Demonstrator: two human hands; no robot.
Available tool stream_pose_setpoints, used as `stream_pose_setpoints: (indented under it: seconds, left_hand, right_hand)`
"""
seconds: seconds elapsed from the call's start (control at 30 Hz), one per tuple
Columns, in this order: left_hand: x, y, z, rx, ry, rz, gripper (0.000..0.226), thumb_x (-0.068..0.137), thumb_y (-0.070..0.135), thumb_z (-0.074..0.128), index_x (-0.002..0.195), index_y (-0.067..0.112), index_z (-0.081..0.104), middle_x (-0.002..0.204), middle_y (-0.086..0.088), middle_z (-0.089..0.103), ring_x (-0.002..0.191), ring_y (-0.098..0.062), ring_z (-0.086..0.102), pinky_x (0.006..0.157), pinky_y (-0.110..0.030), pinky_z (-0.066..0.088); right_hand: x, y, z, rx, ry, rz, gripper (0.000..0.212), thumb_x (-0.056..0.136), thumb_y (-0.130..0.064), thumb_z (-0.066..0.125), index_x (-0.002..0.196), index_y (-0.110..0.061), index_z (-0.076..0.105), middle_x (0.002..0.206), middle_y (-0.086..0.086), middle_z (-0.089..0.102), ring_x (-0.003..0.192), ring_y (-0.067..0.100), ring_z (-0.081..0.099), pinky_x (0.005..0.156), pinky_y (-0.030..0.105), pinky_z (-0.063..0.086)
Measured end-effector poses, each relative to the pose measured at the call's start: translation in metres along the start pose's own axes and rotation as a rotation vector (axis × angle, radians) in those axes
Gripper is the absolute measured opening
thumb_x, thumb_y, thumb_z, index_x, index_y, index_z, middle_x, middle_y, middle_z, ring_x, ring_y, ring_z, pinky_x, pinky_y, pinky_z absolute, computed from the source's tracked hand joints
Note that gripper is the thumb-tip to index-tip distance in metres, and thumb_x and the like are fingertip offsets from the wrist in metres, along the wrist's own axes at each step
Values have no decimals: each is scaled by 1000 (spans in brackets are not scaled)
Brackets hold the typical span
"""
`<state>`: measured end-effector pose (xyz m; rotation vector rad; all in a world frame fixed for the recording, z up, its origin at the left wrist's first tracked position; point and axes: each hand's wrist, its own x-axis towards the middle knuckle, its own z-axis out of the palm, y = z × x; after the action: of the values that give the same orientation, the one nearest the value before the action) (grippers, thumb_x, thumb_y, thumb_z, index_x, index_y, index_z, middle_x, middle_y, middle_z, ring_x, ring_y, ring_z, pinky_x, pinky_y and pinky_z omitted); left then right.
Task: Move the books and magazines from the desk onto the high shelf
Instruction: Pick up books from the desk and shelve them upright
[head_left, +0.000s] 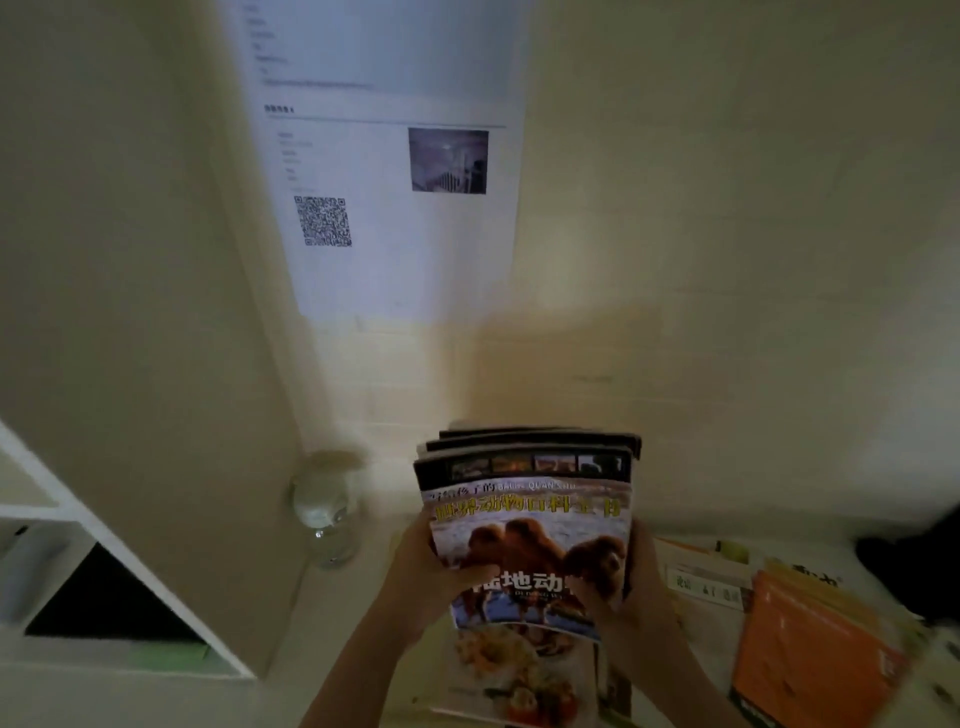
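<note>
Item one: a stack of glossy magazines with black-edged covers, the top one showing brown camels under yellow Chinese lettering. I see it lifted off the pale desk, tilted up toward the wall, sitting between the two hands. My left hand grips the stack's left edge, thumb curled over the front cover and fingers hidden behind. My right hand grips the lower right edge, thumb pressed on the cover near the white title text and the rest wrapped round the back. At least three covers fan out at the top of the stack.

Item two: a food-picture magazine, lying flat on the desk directly beneath the held stack and between my forearms.

Item three: an orange-covered book, flat on the desk to the right of my right hand, well clear of it, with yellow and white books partly tucked under its far side.

Item four: a clear glass jar with a pale lid, standing at the back of the desk, left of my left hand.

Item five: a white printed sheet with a QR code and small photograph, fixed to the cream wall above.

Item six: a white shelving unit with a dark compartment, at the left.
</note>
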<state>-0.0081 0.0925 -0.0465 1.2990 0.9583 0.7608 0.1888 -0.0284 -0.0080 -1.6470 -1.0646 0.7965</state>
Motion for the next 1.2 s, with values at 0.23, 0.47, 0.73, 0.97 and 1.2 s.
stream_pose_setpoints:
  seconds: [0.23,0.47,0.73,0.97,1.2]
  left_hand:
    - [5,-52,26,-42,-79,-162,123,44,41,95,138,-12,36,123,-20,63,98,-25,70,74,-31,59]
    - [5,-47,38,-132,37,-143,87,70,3,82,140,-12,33,109,-31,64,88,-28,72,68,-28,58]
    - [-64,43,-7,-127,191,151,88,73,35,81,143,48,31,150,2,41,135,-25,44,103,-56,43]
    - [-197,150,-77,131,608,487,64,89,20,67,145,12,37,131,-5,61,122,-23,58,96,-41,51]
    - [-330,254,-112,136,931,742,52,88,17,67,137,15,49,125,-5,64,116,-24,62,92,-44,54]
  right_hand:
    - [5,57,1,75,-12,169,75,85,0,65,146,-12,22,115,-16,51,89,-18,52,66,-2,43]
    - [14,53,13,119,93,145,78,86,1,61,149,-15,18,108,-23,45,113,16,50,77,4,43]
    - [-5,-59,19,88,-16,-78,53,88,-21,64,124,-36,29,106,-31,38,103,1,43,93,15,31]
    - [-65,-180,74,113,-276,-393,27,87,-26,66,105,-36,49,101,-19,59,86,-11,58,71,4,47]
    - [-126,-316,115,262,-472,-678,42,82,-32,70,120,-25,53,107,-8,66,98,7,64,89,34,53]
